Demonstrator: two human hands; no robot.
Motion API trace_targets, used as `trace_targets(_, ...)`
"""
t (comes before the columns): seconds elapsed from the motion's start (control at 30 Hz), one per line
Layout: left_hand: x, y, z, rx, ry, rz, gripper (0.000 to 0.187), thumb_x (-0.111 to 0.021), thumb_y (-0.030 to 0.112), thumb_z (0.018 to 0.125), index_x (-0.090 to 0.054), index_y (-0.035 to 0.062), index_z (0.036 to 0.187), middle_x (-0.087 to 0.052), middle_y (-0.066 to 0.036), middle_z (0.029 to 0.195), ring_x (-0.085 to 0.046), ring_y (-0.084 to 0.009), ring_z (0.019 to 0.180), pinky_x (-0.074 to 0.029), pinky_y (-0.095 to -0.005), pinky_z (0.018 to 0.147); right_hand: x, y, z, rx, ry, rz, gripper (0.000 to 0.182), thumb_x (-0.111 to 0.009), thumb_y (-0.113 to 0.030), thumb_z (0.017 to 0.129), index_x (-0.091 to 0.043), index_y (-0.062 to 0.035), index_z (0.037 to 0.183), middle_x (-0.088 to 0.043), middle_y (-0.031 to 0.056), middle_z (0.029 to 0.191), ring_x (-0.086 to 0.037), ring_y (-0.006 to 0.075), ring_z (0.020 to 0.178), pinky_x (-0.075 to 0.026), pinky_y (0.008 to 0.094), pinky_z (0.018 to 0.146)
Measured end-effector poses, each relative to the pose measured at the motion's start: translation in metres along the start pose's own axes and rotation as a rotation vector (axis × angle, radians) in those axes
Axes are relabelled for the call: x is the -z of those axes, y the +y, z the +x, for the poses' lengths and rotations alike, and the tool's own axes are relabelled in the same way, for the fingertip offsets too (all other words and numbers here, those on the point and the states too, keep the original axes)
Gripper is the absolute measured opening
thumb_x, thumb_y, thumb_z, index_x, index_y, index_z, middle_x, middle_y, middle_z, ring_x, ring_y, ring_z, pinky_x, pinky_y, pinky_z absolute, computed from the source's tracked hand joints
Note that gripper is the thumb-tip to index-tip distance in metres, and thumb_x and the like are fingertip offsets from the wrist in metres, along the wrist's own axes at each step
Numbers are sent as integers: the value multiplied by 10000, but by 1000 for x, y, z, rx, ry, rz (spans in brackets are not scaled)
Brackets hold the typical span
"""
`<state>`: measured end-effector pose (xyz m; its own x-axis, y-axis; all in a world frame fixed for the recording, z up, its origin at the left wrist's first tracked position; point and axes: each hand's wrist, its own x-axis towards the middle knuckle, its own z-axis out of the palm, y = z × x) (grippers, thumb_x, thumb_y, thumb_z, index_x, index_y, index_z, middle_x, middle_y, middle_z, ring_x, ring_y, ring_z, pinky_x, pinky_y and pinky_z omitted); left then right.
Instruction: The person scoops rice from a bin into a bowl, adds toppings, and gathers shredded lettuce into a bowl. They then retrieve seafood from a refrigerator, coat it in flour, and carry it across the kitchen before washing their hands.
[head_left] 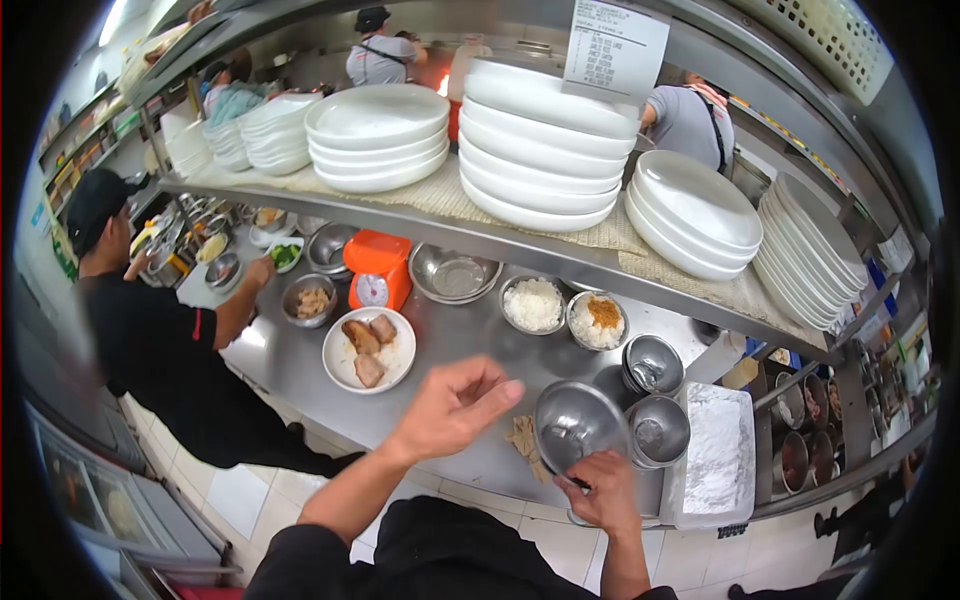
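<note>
My right hand [605, 492] is closed on the near rim of a steel bowl [570, 415], which is tilted with its inside showing. Something dark shows by the fingers at that rim; I cannot make out what it is. My left hand [460, 405] is raised over the counter left of the bowl, thumb apart from loosely bent fingers, with nothing visible in it. A crumpled tan cloth or paper [525, 447] lies beside the bowl. Beyond my left hand, a white plate [343, 378] holds several browned pieces of meat [367, 345].
Behind stand an orange scale [378, 262], a rice bowl [533, 304] and a brown-topped rice bowl [598, 318]. Steel bowls [660, 430] and a tub of white powder [717, 450] are right. A plate-laden shelf [430, 208] spans above. A co-worker [130, 330] works left.
</note>
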<state>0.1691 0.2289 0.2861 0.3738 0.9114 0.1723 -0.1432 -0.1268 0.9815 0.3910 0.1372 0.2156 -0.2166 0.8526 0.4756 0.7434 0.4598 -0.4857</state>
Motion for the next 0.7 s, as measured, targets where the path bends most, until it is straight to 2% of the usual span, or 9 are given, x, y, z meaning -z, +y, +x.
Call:
trace_targets(0.2, 81, -155, -60, 221, 39, 730, 548, -553, 422, 839, -503, -10, 506, -442, -56, 427, -372, -105, 420, -341, -296, 419, -43, -31, -19, -297, 25, 53, 183, -736, -155, 610, -589, -46, 602, -550, 79, 547, -524, 257, 509, -389, 333, 544)
trace_targets(0.27, 113, -169, -97, 464, 48, 856, 600, -529, 505, 799, -521, -31, 529, -468, -183, 450, -442, -307, 435, -368, -385, 467, -58, -40, -26, -379, 55, 48, 176, -723, -162, 620, -587, -50, 607, -553, 75, 550, -534, 258, 526, -396, 337, 554)
trace_targets(0.33, 153, -190, -140, 765, 12, 973, 639, -491, 592, 765, -602, -14, 595, -547, -197, 540, -564, -327, 557, -419, -412, 557, -70, -47, -27, -492, 32, 60, 171, -712, -177, 632, -594, -54, 622, -559, 80, 560, -546, 269, 555, -413, 346, 570)
trace_targets(0.43, 207, -231, -212, 1051, -142, 1217, 627, -491, 629, 723, -672, 29, 718, -642, -181, 819, -605, -339, 855, -461, -410, 756, -84, -51, -22, -542, 1, 71, 176, -709, -180, 637, -593, -47, 636, -560, 95, 577, -547, 287, 577, -423, 361, 582)
trace_targets(0.47, 223, -245, -235, 1081, -178, 1247, 610, -494, 610, 729, -671, 27, 718, -647, -173, 844, -610, -331, 856, -462, -409, 773, -87, -51, -20, -551, 6, 71, 176, -709, -180, 637, -593, -47, 636, -560, 95, 577, -547, 287, 577, -423, 361, 582)
trace_targets(0.53, 238, -240, -256, 1298, -223, 1018, 577, -513, 575, 734, -671, 23, 790, -641, -190, 892, -610, -303, 899, -463, -397, 798, -88, -49, -10, -464, -59, 69, 183, -698, -187, 654, -589, -40, 653, -557, 108, 595, -547, 302, 597, -428, 374, 594)
trace_targets(0.57, 234, -230, -267, 1358, -5, 822, 497, -580, 501, 712, -669, 14, 761, -646, -189, 864, -624, -308, 831, -477, -381, 767, -88, -48, -6, -463, -64, 67, 183, -698, -187, 654, -589, -40, 653, -557, 108, 595, -547, 302, 597, -428, 374, 594)
trace_targets(0.63, 220, -232, -299, 1491, 276, 1022, 520, -592, 516, 696, -667, 11, 792, -639, -188, 922, -613, -300, 875, -476, -380, 773, -88, -47, 0, -398, -89, 110, 175, -682, -184, 673, -587, -38, 666, -553, 114, 603, -545, 308, 602, -427, 381, 593)
trace_targets(0.7, 209, -229, -310, 1515, 336, 1126, 552, -595, 545, 685, -665, 9, 801, -634, -186, 940, -607, -298, 896, -475, -384, 773, -87, -45, 3, -367, -106, 126, 172, -679, -182, 678, -587, -37, 667, -553, 114, 603, -545, 308, 603, -427, 382, 589)
